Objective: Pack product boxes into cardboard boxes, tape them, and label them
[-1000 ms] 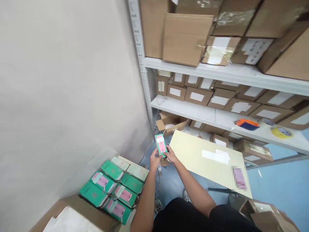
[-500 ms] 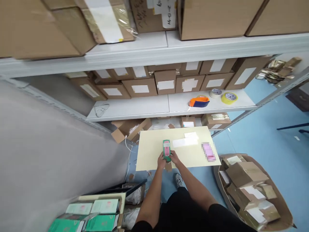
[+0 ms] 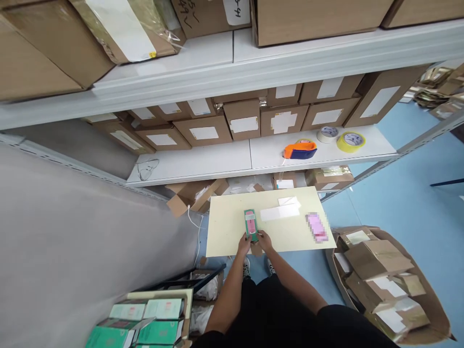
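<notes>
A slim green box (image 3: 251,223) with a pink front lies on the pale yellow tabletop (image 3: 226,222). At its near end, my left hand (image 3: 244,243) is closed on the left corner. My right hand (image 3: 265,240) grips the right corner, fingers bent around the edge. Between the hands a brown cardboard piece (image 3: 256,249) shows at the table's front edge; whether it is joined to anything I cannot tell. White paper sheets (image 3: 280,211) lie right of the box. Farther right is a pink object (image 3: 317,227), blurred by pixels.
Behind the table, a shelf holds cardboard boxes (image 3: 203,131), an orange and blue tape dispenser (image 3: 300,150) and a yellow tape roll (image 3: 351,141). A large carton of parcels (image 3: 377,258) stands at right. Green boxes (image 3: 159,332) fill a container at lower left.
The view has shifted a little. Both hands have slid slightly toward me along the green box, to its near corners, leaving more of its front uncovered.
</notes>
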`<state>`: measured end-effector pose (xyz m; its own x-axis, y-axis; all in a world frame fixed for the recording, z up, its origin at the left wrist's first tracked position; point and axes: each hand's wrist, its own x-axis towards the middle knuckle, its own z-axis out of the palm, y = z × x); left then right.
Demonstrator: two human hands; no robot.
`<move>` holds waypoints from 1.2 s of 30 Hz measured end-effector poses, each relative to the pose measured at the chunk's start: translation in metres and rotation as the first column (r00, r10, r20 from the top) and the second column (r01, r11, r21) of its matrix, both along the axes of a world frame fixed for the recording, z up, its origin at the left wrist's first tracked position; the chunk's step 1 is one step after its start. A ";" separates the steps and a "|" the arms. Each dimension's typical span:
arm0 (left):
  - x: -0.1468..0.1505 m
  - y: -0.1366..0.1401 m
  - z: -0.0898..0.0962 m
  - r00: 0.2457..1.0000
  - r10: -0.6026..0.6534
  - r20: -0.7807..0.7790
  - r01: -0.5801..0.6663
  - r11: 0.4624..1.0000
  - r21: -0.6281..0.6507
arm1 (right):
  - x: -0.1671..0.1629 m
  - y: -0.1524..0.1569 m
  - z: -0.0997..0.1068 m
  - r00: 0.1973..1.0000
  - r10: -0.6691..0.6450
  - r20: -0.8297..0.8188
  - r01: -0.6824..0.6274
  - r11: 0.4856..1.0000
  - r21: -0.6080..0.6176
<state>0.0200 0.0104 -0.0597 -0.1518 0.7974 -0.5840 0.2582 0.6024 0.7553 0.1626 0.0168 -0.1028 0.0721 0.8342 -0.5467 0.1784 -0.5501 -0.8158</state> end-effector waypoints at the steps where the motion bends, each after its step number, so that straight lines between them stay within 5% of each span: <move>1: -0.004 0.006 0.004 1.000 -0.018 -0.016 0.018 1.000 -0.003 | 0.000 0.006 0.006 1.000 -0.002 0.009 0.001 1.000 0.024; 9: -0.021 0.070 0.049 0.971 -0.170 -0.165 0.179 0.983 0.040 | -0.027 0.067 0.077 0.961 0.008 0.277 -0.109 0.929 0.354; 15: -0.055 0.109 0.076 0.928 -0.184 -0.323 0.236 0.963 0.130 | -0.066 0.107 0.109 0.800 0.130 0.586 -0.378 0.867 0.324; 22: -0.100 0.159 0.102 0.660 -0.541 -0.522 0.722 0.649 0.240 | -0.083 0.137 0.135 0.644 0.267 0.717 -0.527 0.835 0.162; 24: -0.105 0.164 0.105 0.625 -0.547 -0.557 0.742 0.637 0.208 | -0.087 0.136 0.136 0.656 0.196 0.729 -0.491 0.844 0.216; 29: -0.099 0.148 0.103 0.619 -0.425 -0.660 0.626 0.775 0.089 | -0.099 0.113 0.104 0.850 -0.110 0.515 -0.107 0.921 0.374; 32: -0.085 0.130 0.103 0.621 -0.436 -0.651 0.608 0.792 0.050 | -0.100 0.093 0.079 0.966 -0.153 0.207 0.074 0.935 0.346; 36: -0.065 0.102 0.104 0.645 -0.428 -0.633 0.585 0.809 0.049 | -0.085 0.070 0.069 0.979 -0.189 0.081 0.150 0.926 0.347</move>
<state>-0.0447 0.1128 0.0445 0.0820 0.9452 -0.3161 0.8901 0.0732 0.4499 0.0771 0.0873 -0.0337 0.2728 0.9377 -0.2151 0.2071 -0.2756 -0.9387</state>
